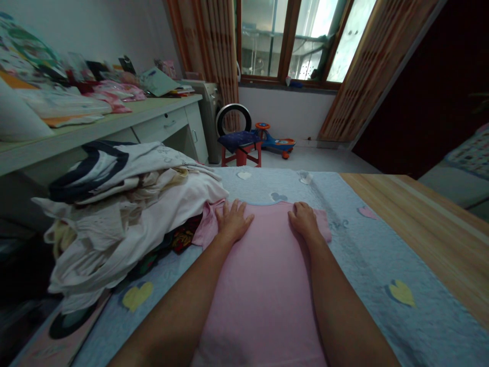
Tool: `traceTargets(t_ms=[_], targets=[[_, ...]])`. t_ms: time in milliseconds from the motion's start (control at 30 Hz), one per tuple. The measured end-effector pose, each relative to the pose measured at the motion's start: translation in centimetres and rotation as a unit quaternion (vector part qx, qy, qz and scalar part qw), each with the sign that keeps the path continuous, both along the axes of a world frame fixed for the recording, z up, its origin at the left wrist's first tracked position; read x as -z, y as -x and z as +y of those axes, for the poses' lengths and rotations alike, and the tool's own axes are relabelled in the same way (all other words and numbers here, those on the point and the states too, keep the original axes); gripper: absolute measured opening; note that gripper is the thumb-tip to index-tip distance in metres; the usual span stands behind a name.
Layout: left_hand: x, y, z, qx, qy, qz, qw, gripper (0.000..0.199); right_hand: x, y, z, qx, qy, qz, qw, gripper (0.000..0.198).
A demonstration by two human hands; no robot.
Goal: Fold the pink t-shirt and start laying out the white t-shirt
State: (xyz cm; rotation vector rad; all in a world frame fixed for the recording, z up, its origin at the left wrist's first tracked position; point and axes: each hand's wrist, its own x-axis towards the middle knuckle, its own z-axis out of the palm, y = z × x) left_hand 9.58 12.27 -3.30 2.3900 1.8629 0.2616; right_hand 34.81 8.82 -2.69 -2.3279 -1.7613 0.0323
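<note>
A pink T-shirt (267,275) lies spread out on a light blue cloth (382,255) with heart prints, its neckline at the far end. My left hand (233,221) rests flat on the shirt near its left shoulder, fingers spread. At the right shoulder is my right hand (304,219), its fingers curled down on the fabric at the neckline's side. Whether those fingers pinch the fabric is hard to see, but they look closed on it. Beyond my right hand the right sleeve (324,224) sticks out, lying flat.
Left of the shirt is a heap of clothes (153,219), touching its left sleeve. A cluttered white desk (160,122) runs along the left wall. Bare wooden surface (428,219) shows at right. Past the far edge stand a red stool (244,153) and a blue ride-on toy (275,141).
</note>
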Motion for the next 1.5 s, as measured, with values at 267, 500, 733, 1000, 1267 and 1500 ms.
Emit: traceTargets(t_ms=[267, 500, 733, 1000, 1267, 1500], targets=[[-0.2, 0.2, 0.0, -0.009, -0.001, 0.003, 1.0, 0.063, 0.4, -1.1, -0.1, -0.015, 0.043, -0.018, 0.999, 0.051], [-0.3, 0.3, 0.1, -0.019, 0.011, 0.007, 1.0, 0.065, 1.0, -2.7, -0.1, -0.02, 0.023, -0.008, 1.0, 0.054], [0.0, 0.6, 0.5, -0.026, 0.004, 0.0, 1.0, 0.068, 1.5, -3.2, 0.2, 0.024, -0.078, 0.012, 0.997, 0.05], [0.0, 0.8, 0.5, -0.028, -0.003, 0.002, 1.0, 0.066, 0.8, -3.0, -0.1, 0.052, -0.065, 0.009, 0.996, 0.031], [0.0, 1.1, 0.7, -0.038, -0.003, -0.002, 0.999, 0.065, 1.0, -2.7, -0.3, 0.076, -0.073, -0.009, 0.994, 0.028], [0.3, 1.8, 0.9, -0.029, -0.016, 0.002, 0.999, 0.063, 0.9, -2.4, -0.1, 0.088, -0.067, -0.032, 0.993, 0.026]])
